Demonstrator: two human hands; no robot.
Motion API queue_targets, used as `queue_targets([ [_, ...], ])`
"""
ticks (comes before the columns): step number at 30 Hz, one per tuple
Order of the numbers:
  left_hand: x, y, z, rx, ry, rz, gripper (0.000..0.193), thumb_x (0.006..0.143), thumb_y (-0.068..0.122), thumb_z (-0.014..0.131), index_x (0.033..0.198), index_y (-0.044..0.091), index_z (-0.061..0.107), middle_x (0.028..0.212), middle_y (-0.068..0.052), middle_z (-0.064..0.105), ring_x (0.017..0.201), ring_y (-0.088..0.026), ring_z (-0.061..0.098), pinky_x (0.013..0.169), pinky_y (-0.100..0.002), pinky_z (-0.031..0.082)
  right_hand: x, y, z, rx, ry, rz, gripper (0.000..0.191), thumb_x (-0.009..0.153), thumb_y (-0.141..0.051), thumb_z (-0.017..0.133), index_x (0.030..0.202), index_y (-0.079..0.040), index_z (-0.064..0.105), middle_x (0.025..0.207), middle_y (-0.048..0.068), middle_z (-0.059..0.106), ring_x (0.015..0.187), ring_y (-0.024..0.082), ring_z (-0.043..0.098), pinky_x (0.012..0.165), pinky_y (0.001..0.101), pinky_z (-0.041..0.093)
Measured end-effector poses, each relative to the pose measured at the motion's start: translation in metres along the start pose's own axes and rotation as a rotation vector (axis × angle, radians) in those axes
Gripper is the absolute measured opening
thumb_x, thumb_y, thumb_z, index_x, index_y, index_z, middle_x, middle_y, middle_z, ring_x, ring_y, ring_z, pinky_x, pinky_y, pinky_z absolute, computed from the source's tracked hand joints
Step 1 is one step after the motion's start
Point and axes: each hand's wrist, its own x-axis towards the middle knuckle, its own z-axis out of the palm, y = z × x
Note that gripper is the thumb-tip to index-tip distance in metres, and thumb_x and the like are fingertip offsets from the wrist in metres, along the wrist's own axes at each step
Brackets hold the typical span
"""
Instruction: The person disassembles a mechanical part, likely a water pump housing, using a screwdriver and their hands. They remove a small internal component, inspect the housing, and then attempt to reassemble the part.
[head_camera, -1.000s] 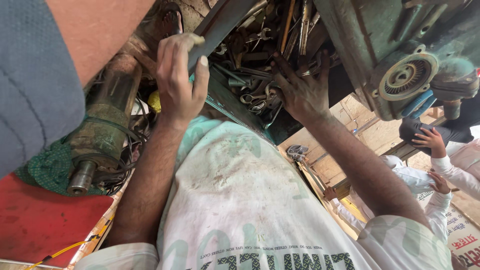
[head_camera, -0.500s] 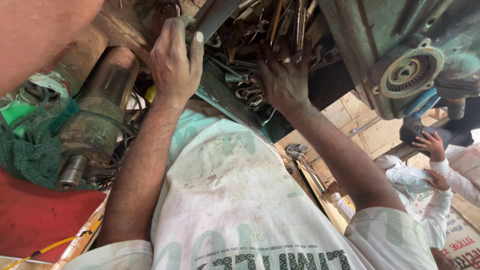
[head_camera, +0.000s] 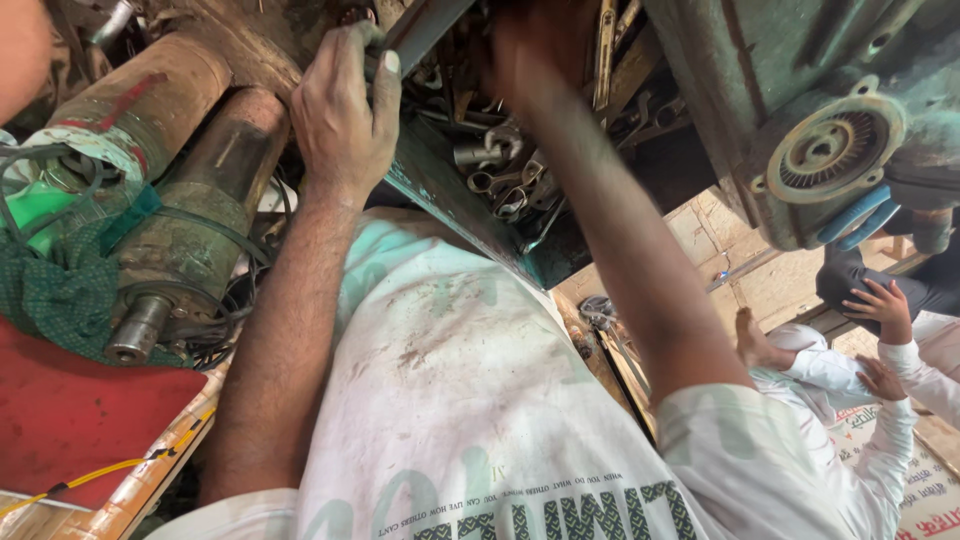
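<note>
Nearest: dusty white cotton shirt (head_camera: 450, 400), stained, green print. Beyond it, left hand (head_camera: 345, 110) clamped round the dark flat metal bar (head_camera: 425, 30), thumb over its edge; the bar is smooth, worn, slanting up above the teal-painted metal tool tray (head_camera: 450, 200). Right hand (head_camera: 535, 50) is blurred, sunk among grey steel spanners (head_camera: 500, 180) in that tray; cannot tell its grip. Versus half a second ago: right hand has pushed deeper; left grip unchanged. Far left: two rusty cylindrical motors (head_camera: 190, 220).
</note>
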Motion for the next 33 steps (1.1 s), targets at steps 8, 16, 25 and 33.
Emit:
queue_targets([
  [8, 0.001, -0.003, 0.000, 0.002, -0.003, 0.006, 0.021, 0.116, 0.020, 0.057, 0.120, -0.001, 0.061, 0.108, -0.015, 0.069, 0.096, -0.032, 0.073, 0.081, -0.045, 0.057, -0.056, -0.009, 0.000, -0.073, -0.017, -0.261, 0.040, 0.090, -0.031, 0.077, 0.119, -0.004, 0.071, 0.113, 0.017, 0.071, 0.127, 0.041, 0.055, 0.106, 0.0776, 0.023],
  [16, 0.004, -0.004, 0.002, 0.017, 0.014, 0.027, 0.022, 0.116, 0.021, 0.057, 0.117, -0.001, 0.061, 0.105, -0.015, 0.069, 0.092, -0.030, 0.073, 0.077, -0.045, 0.057, -0.065, -0.027, 0.039, -0.060, -0.248, -0.404, 0.058, 0.084, -0.027, 0.068, 0.136, -0.004, 0.060, 0.139, 0.022, 0.059, 0.131, 0.039, 0.052, 0.106, 0.0626, 0.039],
  [25, 0.000, -0.005, -0.001, -0.004, -0.010, -0.015, 0.023, 0.115, 0.020, 0.058, 0.117, -0.003, 0.061, 0.106, -0.018, 0.070, 0.095, -0.038, 0.070, 0.082, -0.049, 0.055, -0.099, -0.026, 0.047, -0.114, -0.101, -0.431, 0.059, 0.098, -0.028, 0.055, 0.154, -0.011, 0.043, 0.151, 0.018, 0.049, 0.136, 0.036, 0.051, 0.121, 0.0545, 0.029],
  [33, -0.001, -0.005, 0.000, -0.003, 0.006, -0.031, 0.022, 0.114, 0.019, 0.060, 0.115, -0.003, 0.063, 0.103, -0.018, 0.070, 0.093, -0.040, 0.069, 0.080, -0.049, 0.054, -0.101, -0.034, 0.053, -0.121, -0.056, -0.330, 0.064, 0.100, -0.025, 0.055, 0.155, 0.003, 0.040, 0.139, 0.022, 0.059, 0.127, 0.034, 0.056, 0.113, 0.0497, 0.036],
])
